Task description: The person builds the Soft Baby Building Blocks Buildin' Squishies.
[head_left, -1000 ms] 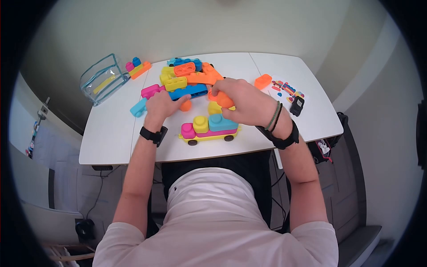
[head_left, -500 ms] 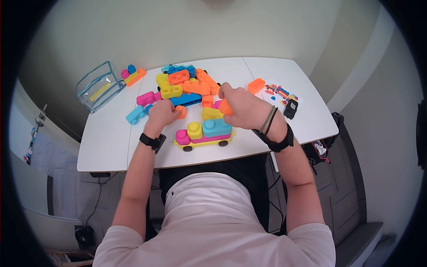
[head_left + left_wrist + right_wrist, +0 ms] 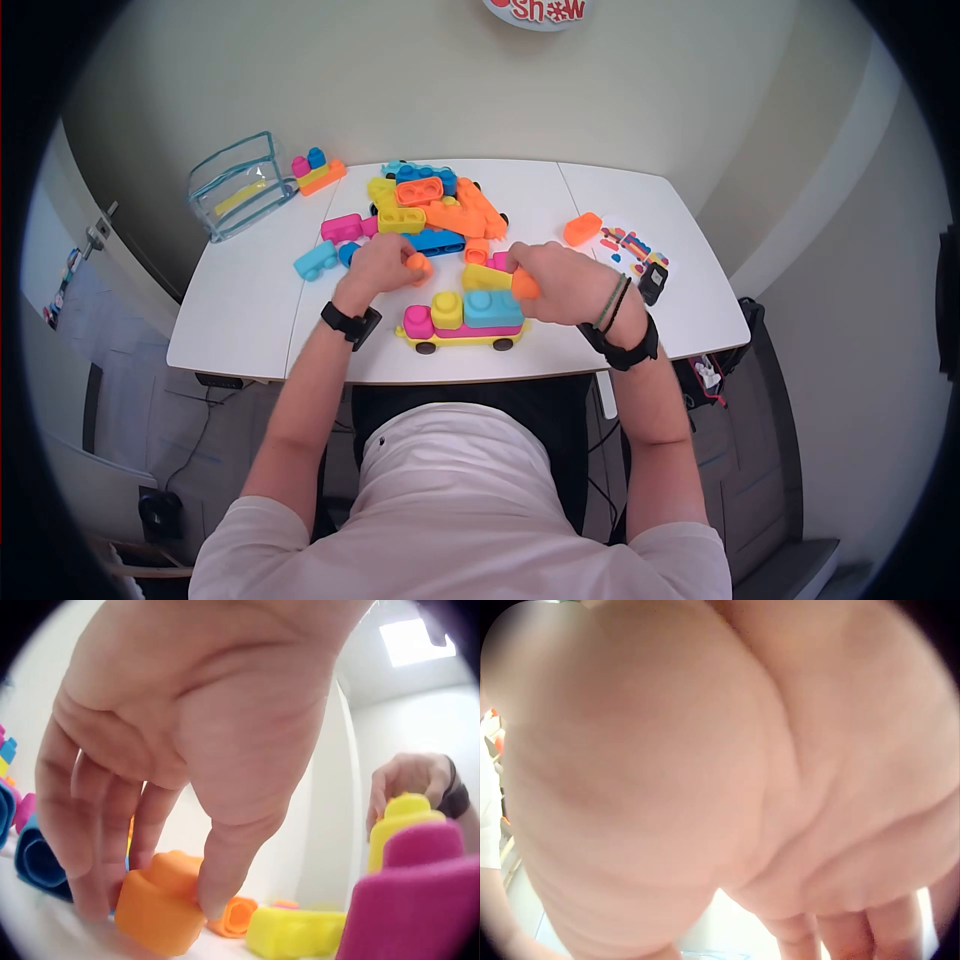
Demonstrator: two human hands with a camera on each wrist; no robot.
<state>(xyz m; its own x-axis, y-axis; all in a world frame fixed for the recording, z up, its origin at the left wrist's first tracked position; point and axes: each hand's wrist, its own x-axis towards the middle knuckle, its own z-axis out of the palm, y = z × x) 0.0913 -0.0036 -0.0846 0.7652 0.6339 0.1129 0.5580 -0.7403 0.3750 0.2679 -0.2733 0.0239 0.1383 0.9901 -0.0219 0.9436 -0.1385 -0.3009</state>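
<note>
Thumb and fingers of my left hand [image 3: 378,268] pinch a small orange block [image 3: 161,907] with a round stud, low over the table. My right hand [image 3: 575,285] holds another orange block [image 3: 524,286], mostly covered by its fingers; the right wrist view shows only palm and fingers. Just in front of both hands stands a toy wagon [image 3: 465,338] with a yellow base and dark wheels. It carries a magenta block [image 3: 418,322], a yellow block [image 3: 447,311] and a wider turquoise block [image 3: 493,309]. Behind it lies a yellow block [image 3: 485,277], partly hidden by the right hand.
Several colourful blocks [image 3: 430,215] are heaped at the back middle. A clear zip bag [image 3: 240,190] and a small block stack [image 3: 320,172] stand back left. On the right are an orange block [image 3: 582,229], a picture sheet [image 3: 632,245] and a black device [image 3: 653,284].
My left thumb has closed in against the small orange block from a spread position. The right hand has come nearer the wagon's right end with its orange block. The head view has shifted.
</note>
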